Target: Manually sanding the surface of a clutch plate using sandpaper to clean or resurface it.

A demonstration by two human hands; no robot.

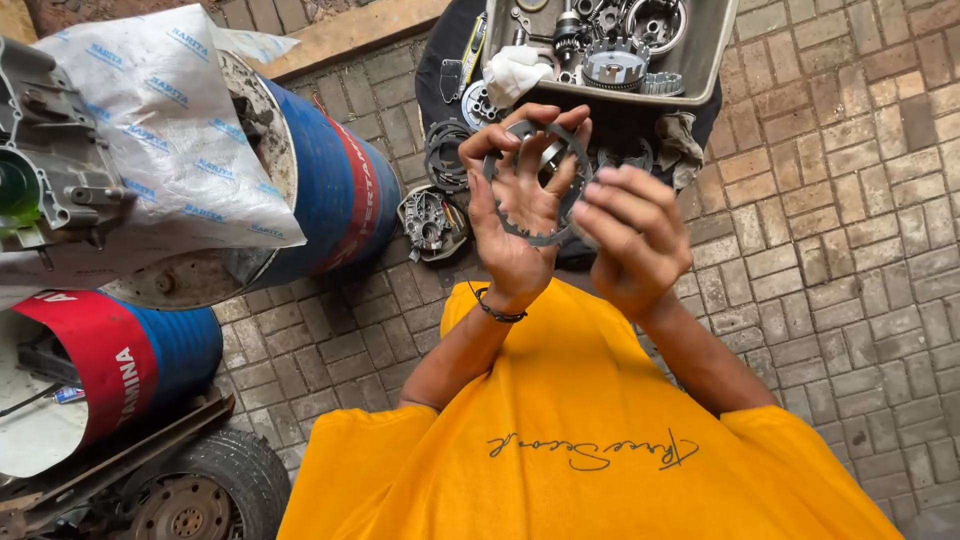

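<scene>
My left hand (515, 205) is raised palm towards me and holds a dark grey toothed metal ring (533, 236) by its upper rim, fingers curled over the top. My right hand (632, 232) shows its back to me and grips the ring's right side with bent fingers, hiding that part. A black cord bracelet (497, 311) sits on my left wrist. Both hands hover above the brick paving (840, 220), just in front of my yellow shirt (580, 440).
A grey metal tray (712, 62) of gears and engine parts lies ahead on a dark cloth. A stack of rings (445, 152) and an engine cover (430, 222) rest on the bricks. Blue-and-red drums (335, 195), a white printed sheet (170, 130), an engine casing (50, 165) and a tyre (215, 490) stand at left.
</scene>
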